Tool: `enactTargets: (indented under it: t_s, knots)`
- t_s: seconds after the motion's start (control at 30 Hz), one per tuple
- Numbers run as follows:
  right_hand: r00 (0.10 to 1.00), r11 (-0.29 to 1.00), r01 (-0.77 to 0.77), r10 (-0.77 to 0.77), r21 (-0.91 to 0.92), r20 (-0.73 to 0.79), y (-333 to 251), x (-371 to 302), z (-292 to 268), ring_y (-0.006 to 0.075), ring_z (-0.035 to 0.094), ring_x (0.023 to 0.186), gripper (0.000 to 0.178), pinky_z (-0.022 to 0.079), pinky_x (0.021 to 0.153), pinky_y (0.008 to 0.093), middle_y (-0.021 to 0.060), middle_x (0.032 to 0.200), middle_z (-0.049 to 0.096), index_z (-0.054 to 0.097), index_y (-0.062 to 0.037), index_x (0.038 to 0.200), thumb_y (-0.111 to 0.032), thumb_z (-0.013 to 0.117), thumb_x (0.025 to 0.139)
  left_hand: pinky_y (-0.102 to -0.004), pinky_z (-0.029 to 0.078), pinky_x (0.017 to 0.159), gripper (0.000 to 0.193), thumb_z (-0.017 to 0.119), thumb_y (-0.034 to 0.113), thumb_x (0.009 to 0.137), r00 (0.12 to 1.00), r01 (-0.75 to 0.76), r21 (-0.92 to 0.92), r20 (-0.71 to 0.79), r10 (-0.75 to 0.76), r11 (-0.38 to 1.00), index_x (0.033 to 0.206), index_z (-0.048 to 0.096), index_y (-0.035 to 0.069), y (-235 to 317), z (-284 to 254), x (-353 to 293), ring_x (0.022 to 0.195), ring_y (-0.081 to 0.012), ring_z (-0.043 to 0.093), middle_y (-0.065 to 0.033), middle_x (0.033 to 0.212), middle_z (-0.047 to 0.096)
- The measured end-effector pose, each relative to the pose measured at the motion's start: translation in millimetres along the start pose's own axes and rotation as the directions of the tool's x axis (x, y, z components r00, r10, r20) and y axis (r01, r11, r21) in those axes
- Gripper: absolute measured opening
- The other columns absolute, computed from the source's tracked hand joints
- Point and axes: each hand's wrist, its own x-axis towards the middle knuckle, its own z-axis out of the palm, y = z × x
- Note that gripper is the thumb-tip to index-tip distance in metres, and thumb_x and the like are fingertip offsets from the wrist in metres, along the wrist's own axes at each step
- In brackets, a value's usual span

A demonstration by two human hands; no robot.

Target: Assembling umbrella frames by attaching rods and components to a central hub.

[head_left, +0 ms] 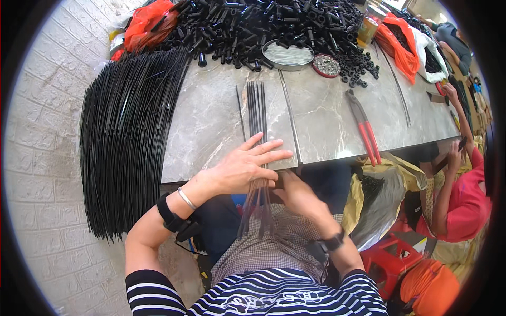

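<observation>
My left hand (240,167) lies across a small group of thin black rods (258,108) at the table's front edge, its fingers spread over them. Their far ends rest on the grey marbled tabletop (208,116); the near ends hang over my lap and look blurred. One rod (240,108) lies slightly apart on the left. Just right of the group, at the edge, is my right hand (303,196); its fingertips are blurred and partly hidden, so I cannot tell what they hold. A large stack of long black rods (126,142) covers the table's left end.
Black tubular parts (263,23) are heaped at the back. Before them stand a round tray of white pins (289,54), a red dish of small metal pieces (326,66) and black rings (359,69). Red-handled pliers (363,126) lie right. A person in red (464,203) works beyond a red stool (390,258).
</observation>
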Motion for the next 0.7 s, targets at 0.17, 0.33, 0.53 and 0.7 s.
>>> enactTargets:
  t_s: [0.17,0.33,0.53,0.7]
  knots:
    - [0.985,0.881,-0.158,0.107,0.445,0.138,-42,17,-134,0.0171,0.066,0.059,0.017,0.05,0.057,0.0283,0.0138,0.065,0.064,0.064,0.0031,0.089,-0.012,0.056,0.09,-0.0503,0.022,0.114,0.024,0.059,0.037,0.084,0.999,0.025,0.026,0.025,-0.025,0.999,0.102,0.069,0.023,-1,0,-5,0.139,-0.0235,0.03,0.0004,0.147,0.039]
    - [0.912,0.975,0.193,-0.138,0.109,-0.386,-43,103,-113,0.0282,0.067,0.068,0.023,0.052,0.059,0.0374,0.0189,0.072,0.064,0.064,0.0036,0.087,-0.019,0.063,0.087,-0.0493,0.023,0.115,0.03,0.058,0.034,0.087,1.0,-0.014,0.035,-0.012,0.014,0.999,0.115,0.065,0.028,1,3,0,0.138,-0.0247,0.031,-0.0011,0.147,0.039]
    - [0.986,0.981,0.059,-0.085,-0.182,-0.14,-75,143,-74,0.0422,0.062,0.072,0.045,0.05,0.065,0.046,0.0249,0.073,0.061,0.058,0.006,0.078,-0.037,0.073,0.077,-0.0466,0.023,0.114,0.034,0.059,0.028,0.086,0.995,-0.071,0.023,-0.074,0.073,0.997,0.12,0.063,0.026,-5,9,-6,0.131,-0.027,0.039,-0.0063,0.134,0.05]
    - [0.988,0.979,0.061,-0.088,-0.193,-0.13,-78,142,-74,0.0415,0.061,0.077,0.048,0.05,0.068,0.046,0.0258,0.082,0.06,0.056,0.0078,0.089,-0.035,0.072,0.077,-0.0454,0.025,0.113,0.034,0.061,0.025,0.084,0.991,-0.099,0.009,-0.085,0.099,0.995,0.117,0.065,0.022,-6,6,-3,0.129,-0.0269,0.042,-0.006,0.131,0.053]
